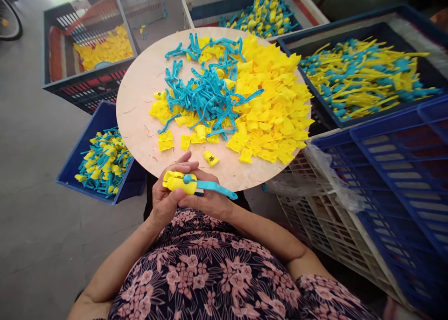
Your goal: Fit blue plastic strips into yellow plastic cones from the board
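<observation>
Close to my body, at the table's near edge, I hold a yellow and blue plastic toy part point(172, 181) in both hands. Its yellow shell has a slot with a round blue knob, and a blue lever point(217, 188) sticks out to the right. My left hand point(161, 199) is closed round the shell's left end, thumb below. From the right, my right hand point(213, 204) grips the shell near the lever; some of its fingers are hidden behind. Just beyond lies a single yellow shell point(211, 159) with a dark printed mark.
The round table point(140, 138) bears a heap of blue levers point(205, 96) and a large pile of yellow shells point(269, 105). Left stand a blue bin point(65, 177) of joined parts and a crate point(84, 84) of yellow pieces. More filled crates point(350, 119) stand behind and right.
</observation>
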`<state>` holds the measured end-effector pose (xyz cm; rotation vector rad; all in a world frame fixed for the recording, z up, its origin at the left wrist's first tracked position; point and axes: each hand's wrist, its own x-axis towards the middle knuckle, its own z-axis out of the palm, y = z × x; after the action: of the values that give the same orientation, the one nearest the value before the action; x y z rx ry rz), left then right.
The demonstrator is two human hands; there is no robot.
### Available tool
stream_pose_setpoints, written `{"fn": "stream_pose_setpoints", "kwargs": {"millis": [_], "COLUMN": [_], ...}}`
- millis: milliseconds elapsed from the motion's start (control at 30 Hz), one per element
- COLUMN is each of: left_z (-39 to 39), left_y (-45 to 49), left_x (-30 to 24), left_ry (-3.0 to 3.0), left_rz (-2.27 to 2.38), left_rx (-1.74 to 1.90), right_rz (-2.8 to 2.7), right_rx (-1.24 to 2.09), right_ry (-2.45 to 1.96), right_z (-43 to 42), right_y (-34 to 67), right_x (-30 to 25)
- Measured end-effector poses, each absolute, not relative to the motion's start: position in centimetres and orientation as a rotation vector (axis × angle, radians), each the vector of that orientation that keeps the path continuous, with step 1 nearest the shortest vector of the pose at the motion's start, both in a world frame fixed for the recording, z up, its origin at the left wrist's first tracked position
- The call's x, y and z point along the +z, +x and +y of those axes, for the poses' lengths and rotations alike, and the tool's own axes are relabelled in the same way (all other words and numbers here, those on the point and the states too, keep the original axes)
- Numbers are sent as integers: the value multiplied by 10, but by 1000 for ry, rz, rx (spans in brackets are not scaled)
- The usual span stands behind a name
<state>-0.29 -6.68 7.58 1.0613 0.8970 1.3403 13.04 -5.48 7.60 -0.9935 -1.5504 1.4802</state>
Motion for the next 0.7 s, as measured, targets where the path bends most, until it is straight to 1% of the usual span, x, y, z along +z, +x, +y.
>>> {"fn": "stream_pose_setpoints", "kwargs": {"millis": [133, 233, 333, 400, 533, 700], "left_z": [-65, -58, -50, -45, -40, -45], "left_y": [0, -5, -16, -25, -37, -30], "left_x": [78, 83, 85, 84, 81, 71], "left_ry": [1017, 933, 819, 786, 787, 935], "left_rz": [896, 918, 953, 958, 973, 994], "left_rx": [1309, 1315, 1232, 1185, 1281, 1195], "right_rz": [-1437, -1414, -1529, -1605, -1519, -1601], "right_rx": [1521, 1570, 1630, 1673, 1647, 1812], "right_ry": [-1021, -809, -649, -647, -765, -691], "right_z": [-60, -56, -50, -45, -35, -27], "right_y": [126, 123, 133, 146, 169, 151], "right_x": [80, 70, 54, 46, 41, 50]}}
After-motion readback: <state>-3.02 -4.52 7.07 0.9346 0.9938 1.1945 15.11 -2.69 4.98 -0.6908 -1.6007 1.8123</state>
